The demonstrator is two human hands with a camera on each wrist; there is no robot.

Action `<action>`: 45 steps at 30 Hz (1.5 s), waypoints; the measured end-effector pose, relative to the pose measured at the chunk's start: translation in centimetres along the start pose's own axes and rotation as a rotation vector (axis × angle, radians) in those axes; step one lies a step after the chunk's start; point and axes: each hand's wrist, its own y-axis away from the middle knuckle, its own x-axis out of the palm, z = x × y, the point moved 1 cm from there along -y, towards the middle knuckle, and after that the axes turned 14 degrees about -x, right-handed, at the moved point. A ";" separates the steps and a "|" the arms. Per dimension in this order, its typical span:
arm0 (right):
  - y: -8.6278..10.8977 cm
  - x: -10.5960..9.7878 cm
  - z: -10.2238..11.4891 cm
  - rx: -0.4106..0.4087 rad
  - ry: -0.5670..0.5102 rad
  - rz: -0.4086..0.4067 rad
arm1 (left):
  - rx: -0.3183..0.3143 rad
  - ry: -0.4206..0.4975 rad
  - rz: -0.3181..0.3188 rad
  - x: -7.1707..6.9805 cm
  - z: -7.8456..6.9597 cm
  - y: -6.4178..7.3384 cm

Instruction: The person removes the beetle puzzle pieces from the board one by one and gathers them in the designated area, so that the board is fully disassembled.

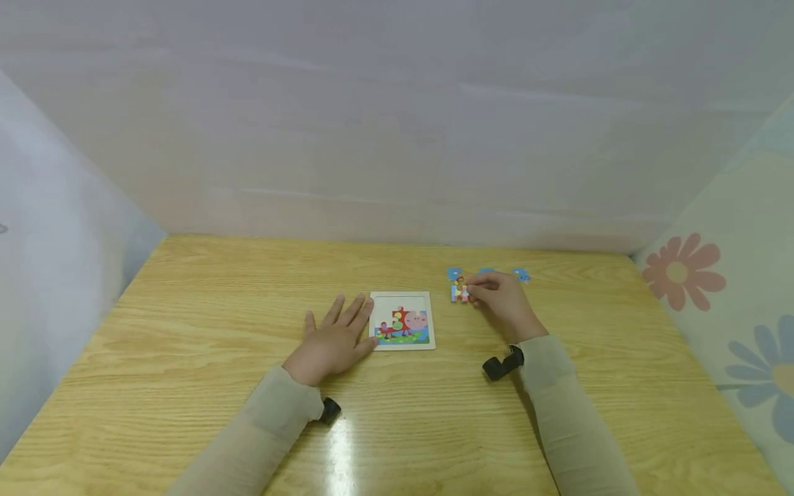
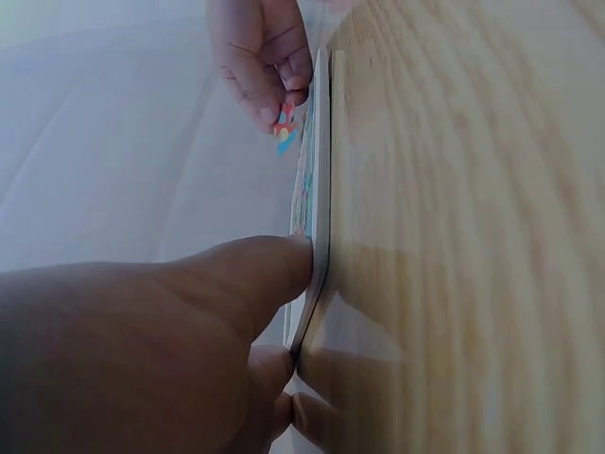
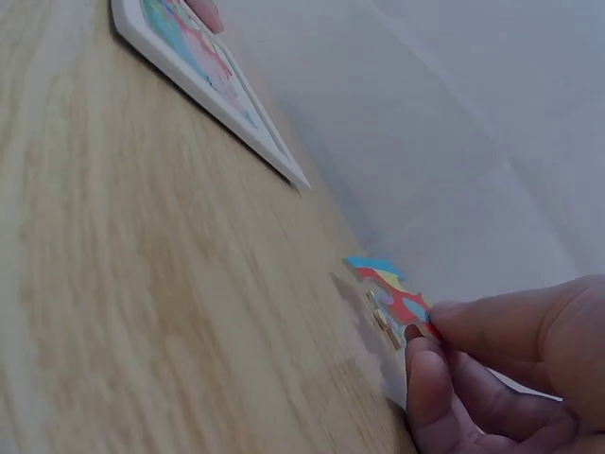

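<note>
Pinched between the thumb and the fingers of the right hand (image 1: 505, 300) is one small puzzle piece (image 3: 392, 284), coloured red, yellow and blue; the fingertips close upon its edge and leave most of its face uncovered. It is found to the right of the square white tray (image 1: 387, 304), well apart from it and a little above the table (image 1: 248, 289). Just beside this piece, another piece (image 3: 383, 322) shows under it in the right wrist view — the fingers and the blur hide a part, so I cannot tell if the two are touching. Three blue pieces (image 1: 454, 273) lie in a loose row beyond the right hand, and the middle one is partly hidden by it. On the other side, the left hand (image 1: 331, 348) is palm down with its fingers straight and spread; its thumb rests on the near left corner of the tray, and other fingertips touch the left edge. Inside the tray, joined pieces (image 1: 403, 331) with a pink round face and red parts fill the near portion — the far portion shows its pale, bare base. Both wrists carry a black device (image 1: 502, 364) beside the light sleeves (image 1: 548, 365).
</note>
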 end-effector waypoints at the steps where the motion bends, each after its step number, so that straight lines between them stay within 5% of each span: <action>1: 0.0 0.0 0.0 0.002 0.010 0.000 | 0.000 -0.001 0.000 0.0 0.0 0.0; 31: 0.2 1.0 1.2 -0.062 0.356 0.003 | 0.007 -0.011 -0.002 0.1 0.1 -0.1; 45: 0.9 3.8 3.4 -0.091 0.232 0.032 | 0.010 -0.004 -0.002 0.0 0.0 -0.1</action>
